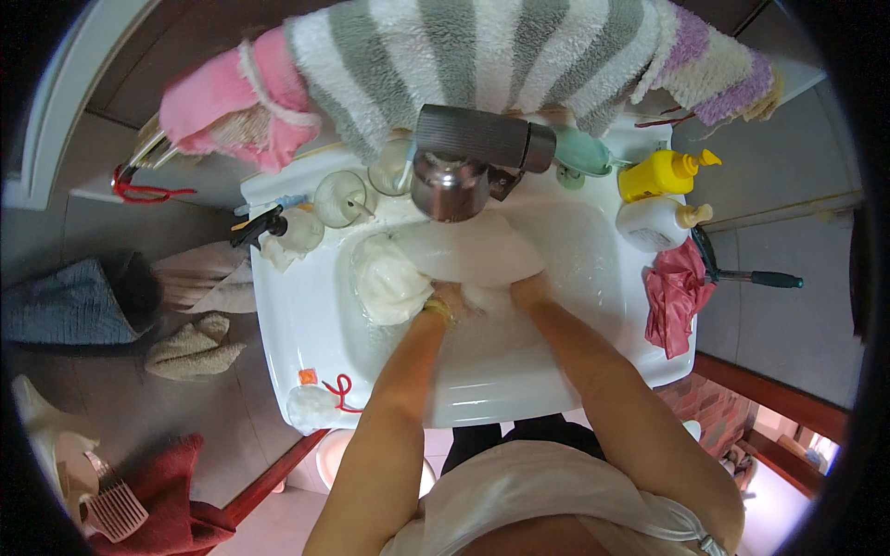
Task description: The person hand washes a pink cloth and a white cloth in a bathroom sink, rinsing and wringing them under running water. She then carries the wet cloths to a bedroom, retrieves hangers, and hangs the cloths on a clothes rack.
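A wet white cloth (480,254) lies bunched in water in the white washbasin (299,347), its left part (389,281) crumpled into a mound. My right hand (532,288) is at the cloth's lower right edge and grips it, the fingers covered by fabric. Lower down on the other side, my left hand (450,297), with a yellowish band at the wrist, touches the cloth in the water. Its fingers are blurred and partly hidden, so its grip is unclear. Above the cloth juts a dark metal faucet (450,187).
Glass cups (341,199) and a spray bottle (299,229) stand on the left rim. To the right are yellow (653,177) and white (650,222) pump bottles and a crumpled pink cloth (678,299). Striped towels (480,55) hang behind the faucet. A red cord (341,394) lies front left.
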Available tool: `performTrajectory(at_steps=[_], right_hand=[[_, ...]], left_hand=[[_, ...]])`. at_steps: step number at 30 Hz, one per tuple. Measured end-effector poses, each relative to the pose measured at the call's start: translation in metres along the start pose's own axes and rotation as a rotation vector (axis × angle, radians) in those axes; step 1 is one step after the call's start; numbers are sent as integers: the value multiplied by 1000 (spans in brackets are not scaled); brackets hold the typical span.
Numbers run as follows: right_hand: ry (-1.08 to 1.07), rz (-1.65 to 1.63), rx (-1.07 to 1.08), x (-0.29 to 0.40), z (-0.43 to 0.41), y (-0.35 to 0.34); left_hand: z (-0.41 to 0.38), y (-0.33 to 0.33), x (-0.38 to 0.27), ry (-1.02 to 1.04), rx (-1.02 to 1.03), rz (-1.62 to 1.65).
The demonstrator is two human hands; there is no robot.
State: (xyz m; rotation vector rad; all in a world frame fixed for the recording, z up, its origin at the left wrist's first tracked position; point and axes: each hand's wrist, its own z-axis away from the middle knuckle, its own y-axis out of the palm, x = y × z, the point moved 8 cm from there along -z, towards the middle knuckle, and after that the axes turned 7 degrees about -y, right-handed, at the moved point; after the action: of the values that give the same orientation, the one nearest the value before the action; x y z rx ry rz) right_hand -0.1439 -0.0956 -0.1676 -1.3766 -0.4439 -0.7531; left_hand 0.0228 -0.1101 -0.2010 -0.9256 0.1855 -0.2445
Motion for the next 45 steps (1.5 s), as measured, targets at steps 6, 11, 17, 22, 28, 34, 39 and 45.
performTrajectory(at_steps=[6, 11, 17, 22, 28, 34, 39, 45], right_hand=[[-209, 533, 472, 65, 3, -41], [-714, 470, 142, 210, 40, -149], [-1096, 373, -106, 357, 91, -242], [-1249, 414, -130, 401, 132, -262], [-1463, 504, -11, 385, 184, -246], [-1387, 627, 41, 301, 200, -229], [-550, -424, 229, 204, 122, -206], [353, -1299, 534, 163, 82, -89]], left_hand=[[45, -48, -13, 197, 96, 126], [88, -81, 25, 34, -16, 1050], [190, -96, -20, 102, 723, 2038], [243, -174, -75, 765, 845, 2362], [239, -227, -54, 1271, 398, 2713], [209, -233, -33, 1063, 178, 2790], [195, -217, -30, 718, 18, 2802], [192, -226, -14, 870, -220, 2268]])
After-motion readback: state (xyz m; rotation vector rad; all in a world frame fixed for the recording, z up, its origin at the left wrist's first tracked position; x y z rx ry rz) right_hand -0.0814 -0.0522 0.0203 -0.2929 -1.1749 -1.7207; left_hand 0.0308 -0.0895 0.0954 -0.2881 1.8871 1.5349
